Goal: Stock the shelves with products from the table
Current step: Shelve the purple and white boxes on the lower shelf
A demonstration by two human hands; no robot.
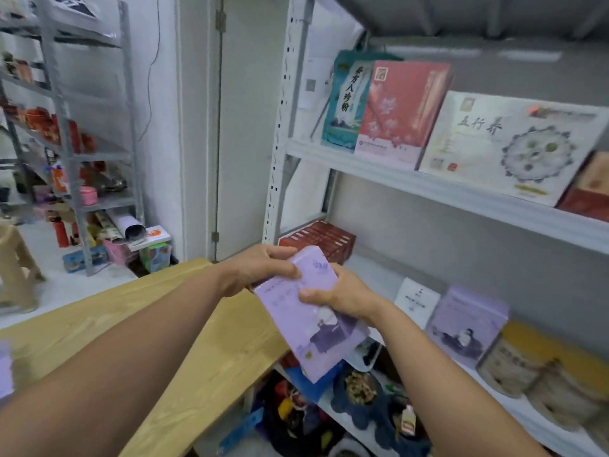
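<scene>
I grip a lilac box (329, 338): left hand (260, 268) at its far end, right hand (346, 293) on its side, over the worktop (214, 357) edge, near a matching box (468, 321) on the shelf (379, 272).

Bright even light, blurred warped edges

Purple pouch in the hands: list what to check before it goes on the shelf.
1. Grip: left hand and right hand both hold the purple pouch: ok.
2. Target: a matching pouch stands on the middle shelf: ok.
3. Room: bare shelf shows between the red boxes and the white packet: ok.
4. Pose: the held pouch is tilted, not upright: not ok.
5. Seal intact: too blurred, cannot tell.
</scene>
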